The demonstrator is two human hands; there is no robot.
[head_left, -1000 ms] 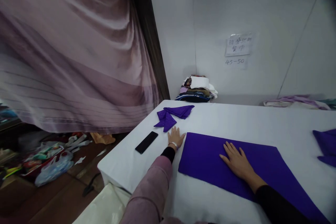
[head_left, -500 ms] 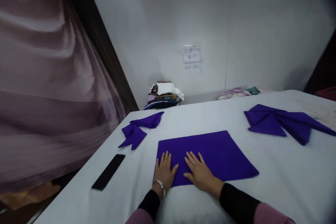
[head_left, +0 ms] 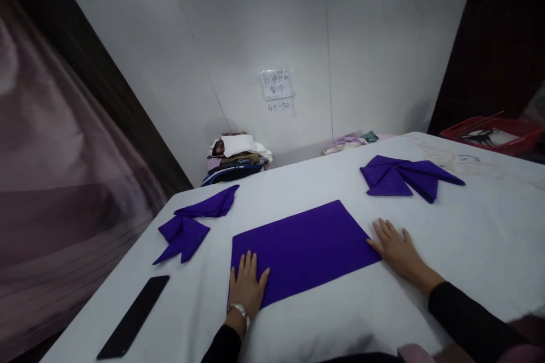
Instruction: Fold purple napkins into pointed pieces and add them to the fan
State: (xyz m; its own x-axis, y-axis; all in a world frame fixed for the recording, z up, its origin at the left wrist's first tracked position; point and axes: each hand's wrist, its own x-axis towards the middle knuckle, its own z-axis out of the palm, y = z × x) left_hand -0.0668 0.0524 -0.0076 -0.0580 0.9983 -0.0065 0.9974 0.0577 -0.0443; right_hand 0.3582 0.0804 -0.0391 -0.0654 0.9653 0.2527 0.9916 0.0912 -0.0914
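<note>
Purple cloth (head_left: 302, 249) lies flat on the white worktop (head_left: 477, 238), and the right hand (head_left: 398, 249) has just moved from its middle to its right edge, thumb at the border, fingers loose and clutching nothing. The left hand (head_left: 247, 289) rests spread on its near left corner, also gripping nothing. That seems to leave the cloth smoothed out. Beyond the cloth, a paper sign (head_left: 276, 85) bears handwritten Chinese characters, too faint for me to read surely, above "45-50".

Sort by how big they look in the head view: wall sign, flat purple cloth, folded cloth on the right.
1. Flat purple cloth
2. Folded cloth on the right
3. Wall sign, farther away
</note>
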